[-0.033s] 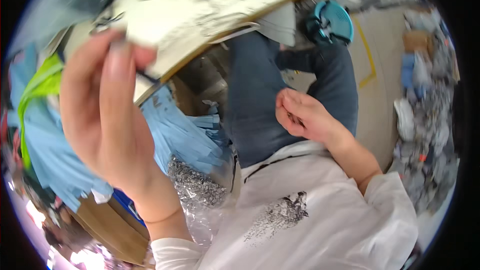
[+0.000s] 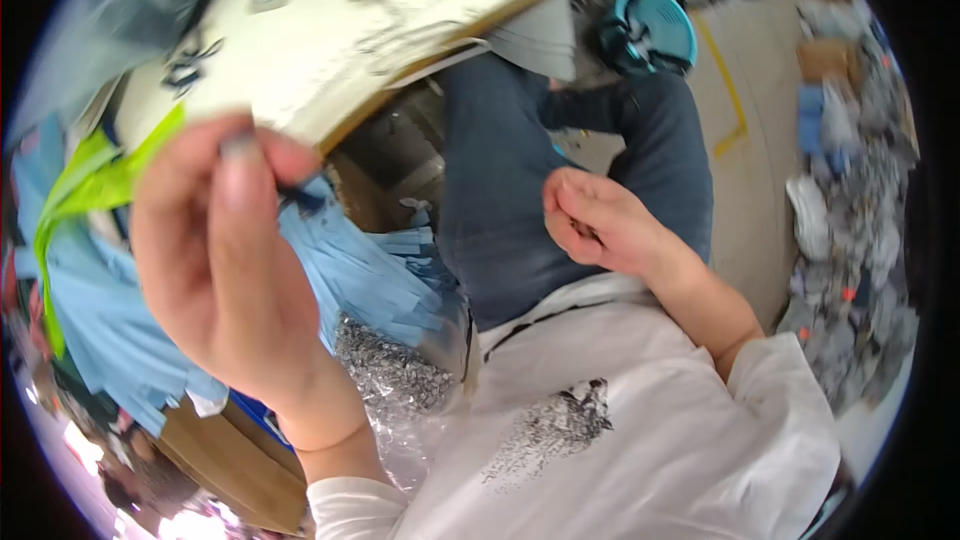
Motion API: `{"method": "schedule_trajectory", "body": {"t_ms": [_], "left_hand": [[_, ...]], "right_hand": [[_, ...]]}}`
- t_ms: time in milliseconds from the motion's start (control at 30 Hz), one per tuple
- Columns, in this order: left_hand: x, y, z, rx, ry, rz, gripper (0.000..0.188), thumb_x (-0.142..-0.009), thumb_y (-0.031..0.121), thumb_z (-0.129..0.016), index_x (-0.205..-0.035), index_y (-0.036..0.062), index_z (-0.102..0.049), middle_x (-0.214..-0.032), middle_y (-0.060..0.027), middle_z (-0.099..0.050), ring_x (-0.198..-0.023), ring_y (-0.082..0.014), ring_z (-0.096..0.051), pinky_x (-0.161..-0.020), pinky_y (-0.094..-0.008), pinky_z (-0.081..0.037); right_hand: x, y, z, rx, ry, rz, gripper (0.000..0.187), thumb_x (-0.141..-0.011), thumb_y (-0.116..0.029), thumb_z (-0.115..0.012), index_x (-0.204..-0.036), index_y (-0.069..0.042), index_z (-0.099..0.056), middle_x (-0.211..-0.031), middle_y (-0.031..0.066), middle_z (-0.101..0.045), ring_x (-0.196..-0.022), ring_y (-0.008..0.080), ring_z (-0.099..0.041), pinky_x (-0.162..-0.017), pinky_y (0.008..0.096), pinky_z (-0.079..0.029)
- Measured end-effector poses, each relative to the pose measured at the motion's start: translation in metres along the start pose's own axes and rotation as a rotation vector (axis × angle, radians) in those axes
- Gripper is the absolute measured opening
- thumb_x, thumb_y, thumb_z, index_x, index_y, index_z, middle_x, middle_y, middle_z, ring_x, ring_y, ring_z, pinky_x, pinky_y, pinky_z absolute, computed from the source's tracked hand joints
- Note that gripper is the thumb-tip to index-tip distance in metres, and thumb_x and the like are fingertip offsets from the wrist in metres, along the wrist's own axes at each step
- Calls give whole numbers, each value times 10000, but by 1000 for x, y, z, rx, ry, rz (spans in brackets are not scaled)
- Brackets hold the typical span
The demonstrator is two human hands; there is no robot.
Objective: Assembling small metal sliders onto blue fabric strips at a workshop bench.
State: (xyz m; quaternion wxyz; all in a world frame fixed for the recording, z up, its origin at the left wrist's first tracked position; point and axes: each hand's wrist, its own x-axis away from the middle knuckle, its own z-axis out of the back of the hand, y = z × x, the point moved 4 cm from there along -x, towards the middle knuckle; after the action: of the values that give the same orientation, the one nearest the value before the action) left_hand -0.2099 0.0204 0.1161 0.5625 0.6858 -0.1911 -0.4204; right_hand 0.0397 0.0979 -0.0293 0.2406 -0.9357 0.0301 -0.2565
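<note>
My left hand is raised at the left, between the white table and the light blue cloth strips. Its thumb and fingers are pinched on a small dark piece, blurred, whose end sticks out to the right. My right hand hovers over my lap, its fingers curled in. Something small and dark shows in the curl of the palm, too hidden to name. On the white table lie a few small black pieces beyond my left hand.
Light blue cloth strips and a bright green strip hang at the left. Below them is a clear bag of small grey-black pieces. A turquoise basket stands on the floor. Heaped grey bags line the right. A cardboard box is lower left.
My left hand has moved down, away from the table, and the dark piece in its pinch shows more plainly. My right hand stays curled over my lap. The view has shifted slightly.
</note>
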Motion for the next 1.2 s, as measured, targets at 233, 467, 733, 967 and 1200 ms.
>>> {"method": "schedule_trajectory", "body": {"t_ms": [233, 467, 733, 967, 1200], "left_hand": [[97, -47, -69, 339, -228, 612, 174, -945, 17, -552, -1098, -61, -579, -911, -139, -644, -748, -167, -633, -683, -282, -532], [142, -49, -98, 387, -224, 737, 179, -941, 13, -573, -1106, -55, -591, -954, -132, -672, -775, -131, -636, -684, -261, -537], [157, -44, -124, 383, -168, 710, 166, -921, -17, -592, -1082, -53, -605, -977, -118, -658, -778, -121, -628, -702, -246, -540], [165, -37, -139, 322, -160, 648, 170, -892, -58, -610, -1062, -62, -609, -1000, -96, -627, -801, -106, -613, -697, -233, -534], [163, -42, -158, 388, -173, 644, 167, -892, -63, -612, -1053, -20, -621, -1034, -63, -612, -822, -84, -582, -686, -198, -482]], "right_hand": [[26, -1, -5, -150, 43, 88, 249, -1004, -267, -503, -1064, -36, -575, -831, 25, -491, -611, 35, -362, -435, 164, -251], [54, -2, 6, -18, 51, 226, 224, -955, -202, -598, -1080, -15, -599, -897, 67, -599, -558, 32, -394, -435, 156, -276], [73, -6, 16, 25, 9, 240, 170, -954, -137, -583, -1072, -17, -606, -926, 78, -642, -534, 29, -403, -423, 160, -270], [77, -9, 22, -64, -5, 214, 147, -931, -125, -608, -1040, -26, -602, -925, 79, -631, -536, 24, -403, -419, 157, -256], [88, 1, 44, -126, -17, 256, 186, -936, -137, -620, -1080, -22, -595, -974, 85, -653, -605, 48, -458, -452, 156, -311]]}}
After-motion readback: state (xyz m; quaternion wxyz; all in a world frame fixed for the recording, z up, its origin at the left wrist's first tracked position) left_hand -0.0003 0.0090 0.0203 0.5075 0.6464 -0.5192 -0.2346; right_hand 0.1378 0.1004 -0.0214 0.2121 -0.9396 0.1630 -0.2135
